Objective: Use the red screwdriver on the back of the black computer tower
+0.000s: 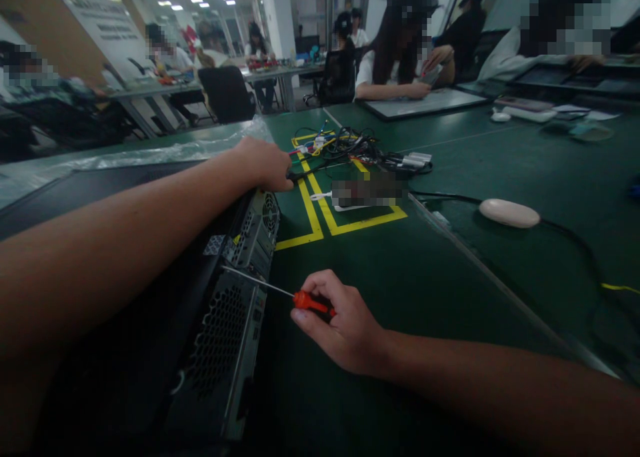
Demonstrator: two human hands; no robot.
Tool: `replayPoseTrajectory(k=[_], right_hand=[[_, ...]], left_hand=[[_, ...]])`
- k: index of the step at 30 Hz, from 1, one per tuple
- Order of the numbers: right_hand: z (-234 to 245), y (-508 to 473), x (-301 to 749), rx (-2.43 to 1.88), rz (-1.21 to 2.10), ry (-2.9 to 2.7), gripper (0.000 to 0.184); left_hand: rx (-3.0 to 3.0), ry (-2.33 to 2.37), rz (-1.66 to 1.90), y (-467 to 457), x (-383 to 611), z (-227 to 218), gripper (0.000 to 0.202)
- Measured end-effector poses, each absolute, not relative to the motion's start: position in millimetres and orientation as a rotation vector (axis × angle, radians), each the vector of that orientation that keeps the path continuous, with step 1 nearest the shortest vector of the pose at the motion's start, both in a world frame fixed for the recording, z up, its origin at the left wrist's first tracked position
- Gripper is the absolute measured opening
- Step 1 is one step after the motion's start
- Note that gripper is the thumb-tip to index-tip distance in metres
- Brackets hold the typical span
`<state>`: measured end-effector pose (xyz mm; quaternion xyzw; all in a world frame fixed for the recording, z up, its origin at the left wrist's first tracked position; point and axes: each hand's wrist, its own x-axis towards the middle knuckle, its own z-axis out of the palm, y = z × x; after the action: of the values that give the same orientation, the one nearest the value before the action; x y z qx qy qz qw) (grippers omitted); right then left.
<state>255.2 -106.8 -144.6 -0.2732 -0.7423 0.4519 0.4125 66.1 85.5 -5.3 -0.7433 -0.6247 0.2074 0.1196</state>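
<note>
A black desktop computer case (125,297) lies on its side on the green table, its perforated metal rear panel (235,310) facing right. My right hand (340,324) is closed round the orange handle of a screwdriver (310,302). The thin shaft runs left and its tip touches the rear panel near the top edge. My left hand (263,164) reaches across the case and curls over its far upper corner, fingers bent round the edge beside the fan grille (270,212).
Yellow tape lines (320,224) mark the table beyond the case, with a tangle of cables and adapters (360,152) on them. A white mouse (509,212) with a black cord lies to the right. Clear plastic sheet (150,152) lies behind the case. Several people sit at far tables.
</note>
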Motion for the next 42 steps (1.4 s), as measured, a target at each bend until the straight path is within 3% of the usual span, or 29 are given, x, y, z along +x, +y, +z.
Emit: replayPoseTrajectory(k=[42], right_hand=[[-144.0, -108.3, 256.0, -0.709, 1.163, -1.870, 0.017]], left_hand=[[-2.185, -1.825, 0.609, 85.0, 65.3, -5.2, 0.070]])
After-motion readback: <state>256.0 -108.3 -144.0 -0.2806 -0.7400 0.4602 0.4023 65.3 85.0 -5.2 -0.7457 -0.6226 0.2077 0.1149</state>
